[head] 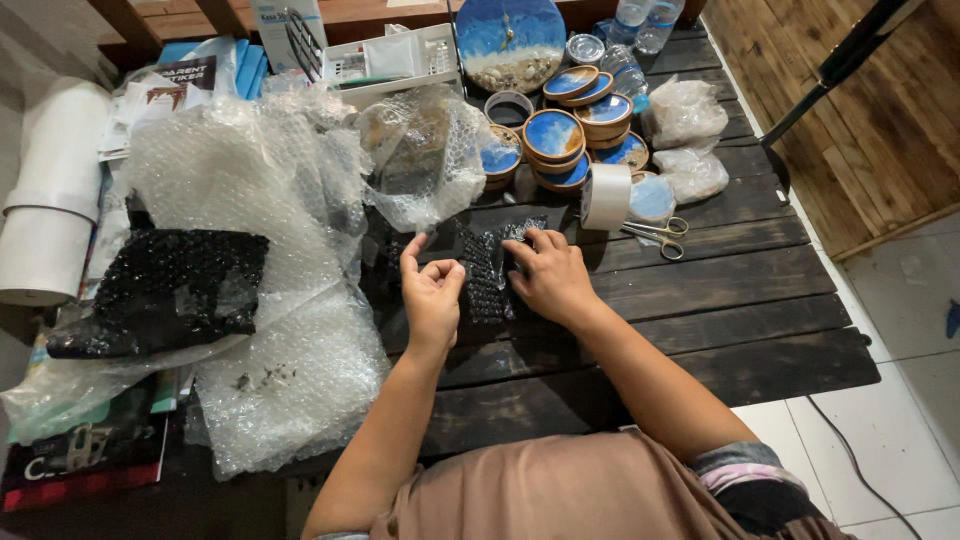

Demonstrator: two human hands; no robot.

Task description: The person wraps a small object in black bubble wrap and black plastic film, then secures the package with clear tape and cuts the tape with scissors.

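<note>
- Rolls of white material stand at the far left edge, beside papers and booklets, out of the working space.
- Black bubble-wrapped bundle lies on a wide sheet of clear bubble wrap, which spills over the table's near edge; it looks set aside as a finished parcel, though that is my reading.
- Left hand rests on the dark slatted table, fingers curled and thumb raised, pinching the left edge of a small black bubble wrap strip.
- The strip lies flat between the two hands, directly in front of the person, apparently held taut from both sides.
- Right hand presses down on the strip's right side, fingers spread and flat, not closed round anything.
- Crumpled clear wrap sits just behind the hands.
- Tape roll and scissors lie close to the right hand, within easy reach.
- Stacked round blue coasters with wooden rims crowd the far right, near a larger blue disc and plastic bottles.
</note>
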